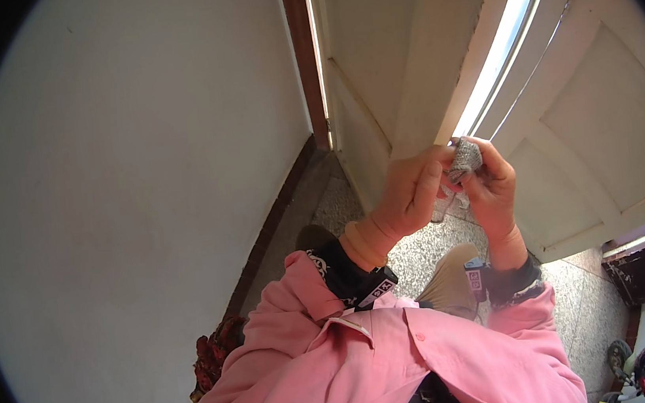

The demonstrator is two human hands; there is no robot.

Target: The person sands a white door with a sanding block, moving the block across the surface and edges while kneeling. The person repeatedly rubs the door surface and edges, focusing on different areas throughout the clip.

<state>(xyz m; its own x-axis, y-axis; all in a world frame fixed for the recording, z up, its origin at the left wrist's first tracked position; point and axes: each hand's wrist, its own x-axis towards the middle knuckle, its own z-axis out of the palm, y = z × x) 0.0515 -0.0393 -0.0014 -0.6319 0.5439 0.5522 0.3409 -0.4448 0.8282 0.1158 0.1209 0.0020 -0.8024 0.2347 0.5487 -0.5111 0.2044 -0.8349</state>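
Note:
Both my hands are raised in front of me near a door's edge. My left hand [410,191] and my right hand [492,186] pinch together a small grey, rough-textured pad [465,157], like a scrubbing sponge or wad of steel wool. The pad pokes up between my fingertips, and a pale scrap hangs just below it. Pink sleeves with dark patterned cuffs cover both forearms.
A cream panelled door [585,132] stands ajar on the right, daylight showing through the gap. A plain white wall [137,183] fills the left. A speckled stone floor [423,250] lies below. A dark red object [212,353] sits low by the wall; tools lie at the bottom right.

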